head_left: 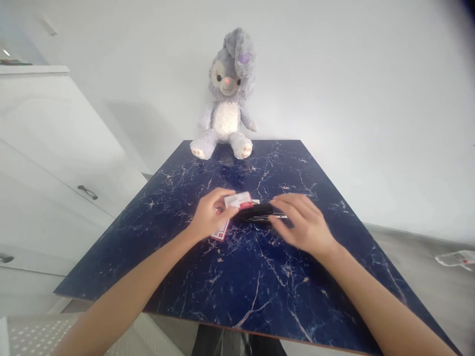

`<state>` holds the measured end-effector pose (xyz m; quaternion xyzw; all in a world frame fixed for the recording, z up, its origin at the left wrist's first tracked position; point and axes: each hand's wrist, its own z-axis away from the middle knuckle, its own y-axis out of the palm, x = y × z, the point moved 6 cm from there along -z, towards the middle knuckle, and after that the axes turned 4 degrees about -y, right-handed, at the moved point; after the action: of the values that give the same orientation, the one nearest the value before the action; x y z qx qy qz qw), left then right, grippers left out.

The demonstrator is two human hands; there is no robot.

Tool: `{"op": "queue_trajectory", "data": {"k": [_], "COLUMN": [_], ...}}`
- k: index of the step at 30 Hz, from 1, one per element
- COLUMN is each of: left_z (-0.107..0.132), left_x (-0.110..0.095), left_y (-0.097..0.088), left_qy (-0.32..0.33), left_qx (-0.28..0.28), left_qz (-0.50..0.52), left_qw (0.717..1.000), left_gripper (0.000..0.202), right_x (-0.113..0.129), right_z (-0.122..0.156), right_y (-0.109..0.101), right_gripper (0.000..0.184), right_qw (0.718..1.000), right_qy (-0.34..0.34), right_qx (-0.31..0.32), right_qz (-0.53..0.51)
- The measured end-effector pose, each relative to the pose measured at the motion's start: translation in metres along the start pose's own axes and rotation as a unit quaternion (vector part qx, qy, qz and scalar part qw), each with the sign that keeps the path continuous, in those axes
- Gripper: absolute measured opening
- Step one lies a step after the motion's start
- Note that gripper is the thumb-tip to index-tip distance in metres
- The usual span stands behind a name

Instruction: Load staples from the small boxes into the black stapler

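Left hand (pixel 208 213) pinches box (pixel 237 200) by stapler (pixel 260 210), could drop it if pinch slackens; right hand (pixel 306 225) curls at stapler's end, grip unclear.

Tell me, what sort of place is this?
Probably a room in a home: a plush toy sits at the far end of a dark blue, marble-patterned table, and a white cabinet stands off to the left.
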<state>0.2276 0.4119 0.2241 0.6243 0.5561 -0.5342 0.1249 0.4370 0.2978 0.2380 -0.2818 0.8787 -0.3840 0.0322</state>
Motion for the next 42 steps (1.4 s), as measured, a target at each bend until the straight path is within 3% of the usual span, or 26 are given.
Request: {"op": "queue_trajectory", "data": {"k": [3, 6, 9, 12, 14, 17, 21, 24, 29, 32, 37, 40, 42], "left_z": [0.016, 0.024, 0.020, 0.014, 0.011, 0.014, 0.020, 0.020, 0.015, 0.012, 0.011, 0.012, 0.012], "left_x": [-0.021, -0.025, -0.014, -0.006, -0.004, -0.006, -0.009, -0.004, 0.001, -0.006, -0.013, -0.009, -0.007], "left_y": [0.026, 0.038, 0.033, 0.021, 0.020, 0.029, 0.040, 0.039, 0.030, 0.027, 0.019, 0.015, 0.014], "left_qy": [0.027, 0.016, -0.033, -0.055, -0.068, -0.081, -0.093, -0.110, -0.121, -0.087, -0.028, -0.024, -0.030], "left_qx": [0.068, 0.084, 0.037, -0.008, 0.011, 0.082, 0.122, 0.096, 0.083, 0.082, 0.011, -0.016, -0.010], "left_qz": [0.019, 0.073, 0.163, 0.208, 0.205, 0.191, 0.186, 0.166, 0.150, 0.118, 0.001, -0.012, 0.007], "left_qw": [0.997, 0.994, 0.985, 0.976, 0.976, 0.975, 0.971, 0.975, 0.978, 0.986, 1.000, 1.000, 0.999], "left_gripper": [0.038, 0.041, 0.038, 0.031, 0.032, 0.041, 0.044, 0.038, 0.019, 0.014, 0.013, 0.013, 0.016], "right_x": [0.029, 0.036, 0.028, 0.023, 0.022, 0.022, 0.026, 0.025, 0.014, 0.017, 0.051, 0.062, 0.055], "right_z": [-0.002, 0.000, 0.002, 0.007, 0.009, 0.009, 0.006, 0.006, 0.008, 0.007, 0.007, 0.009, 0.009], "right_y": [0.013, 0.017, 0.016, 0.021, 0.026, 0.031, 0.034, 0.035, 0.036, 0.036, 0.046, 0.057, 0.057], "right_gripper": [0.050, 0.049, 0.045, 0.048, 0.058, 0.071, 0.068, 0.070, 0.022, 0.029, 0.048, 0.038, 0.026], "right_qw": [0.996, 0.993, 0.994, 0.993, 0.991, 0.990, 0.985, 0.977, 0.966, 0.966, 0.964, 0.959, 0.959], "right_qy": [-0.077, -0.100, -0.069, -0.035, -0.008, 0.022, -0.001, -0.006, 0.055, 0.049, -0.033, -0.038, 0.015], "right_qx": [0.006, 0.000, -0.006, 0.028, 0.045, 0.050, 0.087, 0.126, 0.145, 0.147, 0.177, 0.208, 0.202], "right_qz": [-0.035, -0.060, -0.084, -0.112, -0.125, -0.133, -0.150, -0.174, -0.205, -0.209, -0.195, -0.189, -0.197]}}
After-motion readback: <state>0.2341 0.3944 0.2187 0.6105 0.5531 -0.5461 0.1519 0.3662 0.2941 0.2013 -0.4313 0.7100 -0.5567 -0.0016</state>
